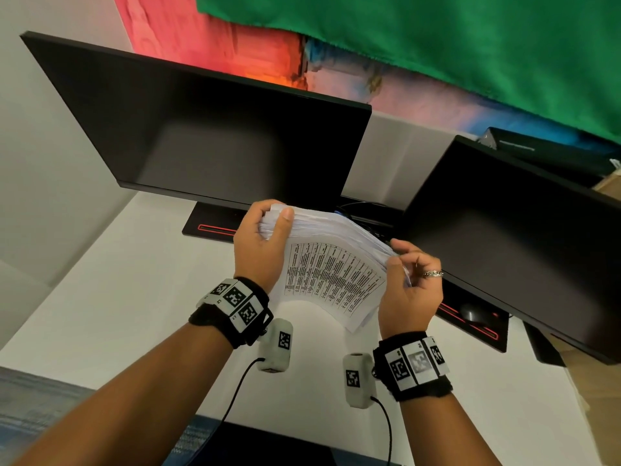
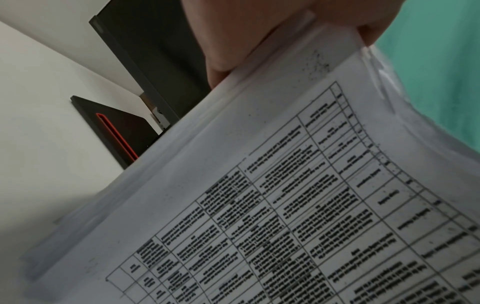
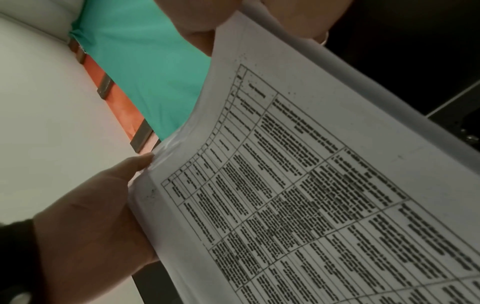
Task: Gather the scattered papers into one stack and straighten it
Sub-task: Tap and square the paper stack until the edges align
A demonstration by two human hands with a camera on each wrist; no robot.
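Observation:
A thick stack of white papers [image 1: 331, 270] with a printed table on the top sheet is held up above the white desk [image 1: 117, 297], bowed upward in the middle. My left hand [image 1: 265, 240] grips its left upper corner, thumb on top. My right hand [image 1: 408, 287] pinches the right edge; a ring is on one finger. The left wrist view shows the stack [image 2: 298, 195] close up with my left hand [image 2: 259, 37] at its top corner. The right wrist view shows the same sheets [image 3: 311, 195], with my left hand [image 3: 98, 226] holding their far side and my right hand [image 3: 202, 26] above.
Two dark monitors stand behind the hands, one at the left [image 1: 208, 129] and one at the right [image 1: 514, 237], each on a black base with a red stripe [image 1: 215, 227]. A mouse [image 1: 475, 312] lies under the right monitor. Cables [image 1: 363, 213] run between them.

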